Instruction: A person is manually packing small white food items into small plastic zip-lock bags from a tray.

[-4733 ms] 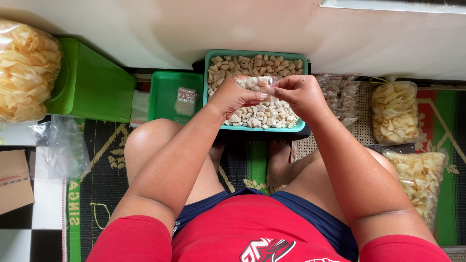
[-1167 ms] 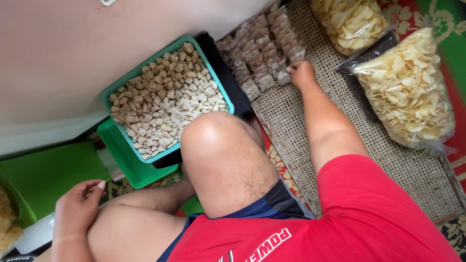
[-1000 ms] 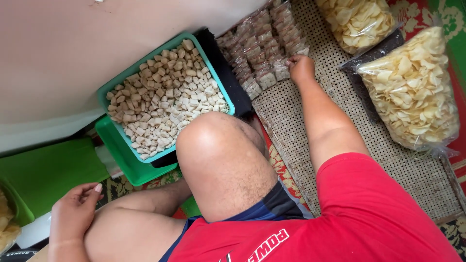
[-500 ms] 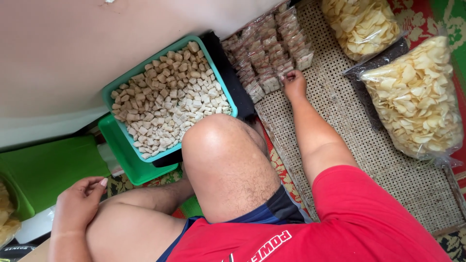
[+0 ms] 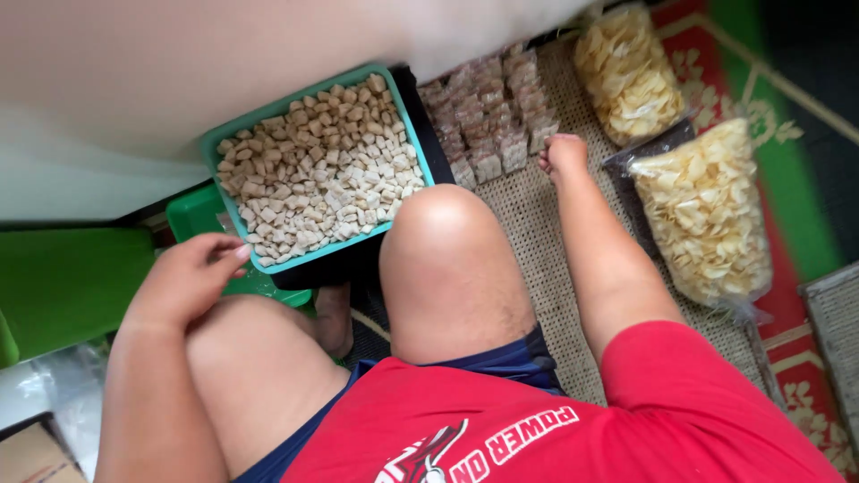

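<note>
My right hand point(image 5: 565, 154) is resting on the woven mat point(image 5: 537, 215), its fingers curling into a loose fist and holding nothing that I can see (the frame is blurry there). It is sitting just beside the near end of the small clear packets point(image 5: 488, 112), whose rows are running lengthwise toward the wall at the mat's far edge. My left hand point(image 5: 183, 282) is hovering over my knee, fingers half open and empty, near the teal tray point(image 5: 404, 107) of pale cubes.
</note>
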